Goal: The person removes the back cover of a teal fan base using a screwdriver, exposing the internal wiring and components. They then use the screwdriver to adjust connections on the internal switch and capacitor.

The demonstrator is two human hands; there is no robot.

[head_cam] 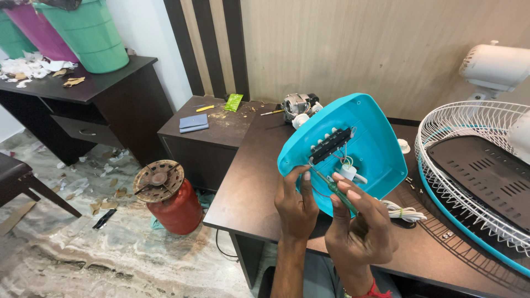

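Note:
A turquoise plastic fan base cover is tilted up over the dark desk, its hollow inside facing me. Inside it I see a black row of push switches, thin wires and a small white part. My left hand grips the cover's lower left rim. My right hand holds a green-handled screwdriver, its tip pointing up toward the switch block.
A white wire fan guard with a black plate in it lies at right, a white fan head behind it. A fan motor sits at the desk's back. A coiled white cord lies beside my right hand. A red gas cylinder stands on the floor.

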